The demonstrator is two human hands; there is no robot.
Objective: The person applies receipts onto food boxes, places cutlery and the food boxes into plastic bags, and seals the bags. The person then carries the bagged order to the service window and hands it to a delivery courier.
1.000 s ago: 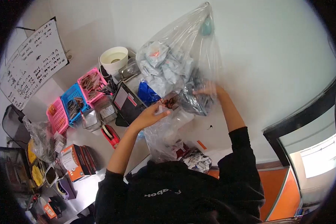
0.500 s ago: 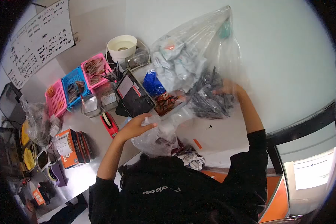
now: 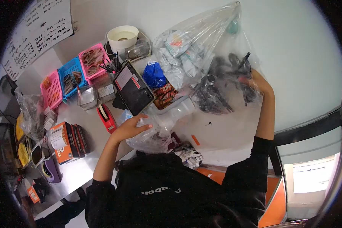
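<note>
My left hand is at the rim of a crumpled clear plastic bag, thumb stretched over it and the other fingers partly hidden. My right hand is at the right side of a large clear plastic bag, its fingers closed around a bunch of dark, long-handled pieces. Blurred plastic hides their exact kind. More dark pieces lie lower in this bag. White-and-silver packets show at its left. A clear container lies between my hands.
A tablet in a black case leans beside blue and brown packets. Left of it are a red tape dispenser, pink and blue baskets, and orange boxes. An orange strip lies on the table.
My right hand has moved right and slightly up, drawing dark pieces away from the pile and spreading them. My left hand stays at the smaller bag. The whole view has shifted slightly.
</note>
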